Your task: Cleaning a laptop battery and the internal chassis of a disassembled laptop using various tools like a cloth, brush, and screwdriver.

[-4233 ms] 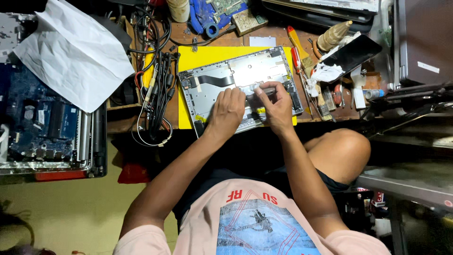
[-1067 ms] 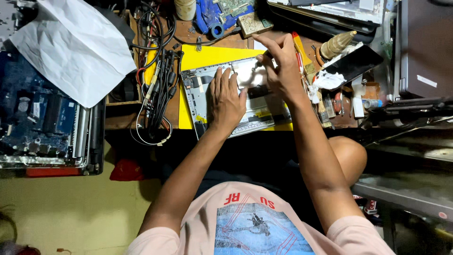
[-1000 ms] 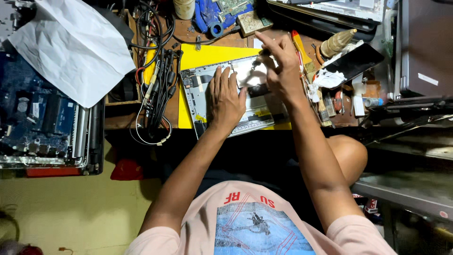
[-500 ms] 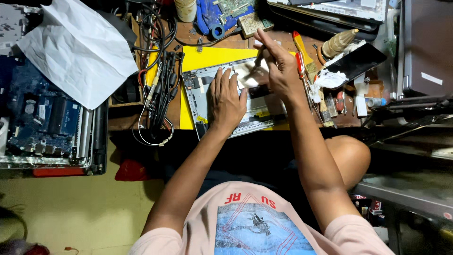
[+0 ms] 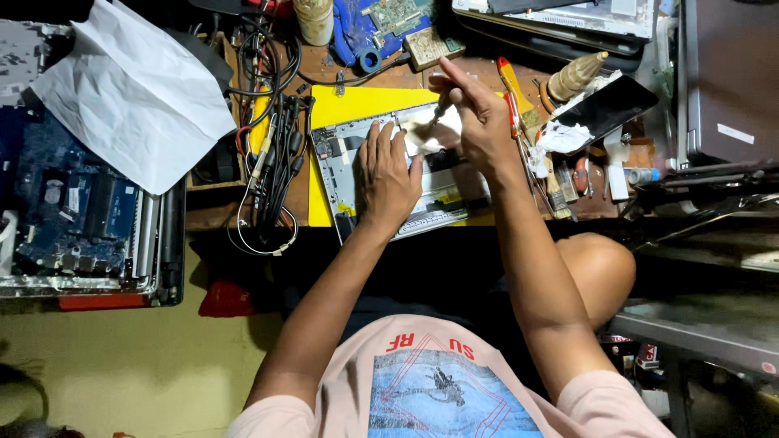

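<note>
My left hand (image 5: pixel 388 177) lies flat, fingers spread, hiding part of the opened metal laptop base (image 5: pixel 406 174) on the yellow mat (image 5: pixel 357 105); my right hand (image 5: pixel 480 122) pinches a small brush (image 5: pixel 428 122), bristles blurred.

Both arms reach up the middle of the frame, bare from the shoulder down. The left hand (image 5: pixel 388 180) lies flat, palm down, fingers spread and pointing toward the top edge, wrist straight. The right hand (image 5: pixel 479 122) sits higher, just right of it, raised off the surface, fingers pinched together near the upper centre, forearm running long and straight from the lower right. A bare knee shows right of centre.
</note>
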